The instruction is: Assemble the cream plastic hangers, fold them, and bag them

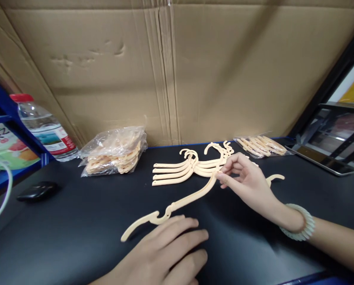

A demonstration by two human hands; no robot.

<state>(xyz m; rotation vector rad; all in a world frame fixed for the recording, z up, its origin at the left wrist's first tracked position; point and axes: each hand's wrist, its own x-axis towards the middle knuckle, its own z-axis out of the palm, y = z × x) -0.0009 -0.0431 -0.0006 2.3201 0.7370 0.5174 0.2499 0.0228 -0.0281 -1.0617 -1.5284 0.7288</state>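
Note:
A cream plastic hanger (191,198) stretches across the front of the black table, its hook upright near the middle of the row behind. My right hand (242,174) pinches it at the base of the hook with thumb and fingertips. Close to its lower left arm is my left hand (173,249), fingers bent and slightly apart; its thumb is hidden, so whether it grips the hanger does not show. Behind, several folding hangers (173,170) lie in a row with their hooks at the back. Part of another cream piece (276,178) shows beyond my right wrist.
A clear bag of cream pieces (114,152) lies at the back left, another bag (260,145) at the back right. A water bottle (48,130) and black mouse (37,190) are at left. A tablet (322,159) lies at right. Cardboard (105,59) stands behind.

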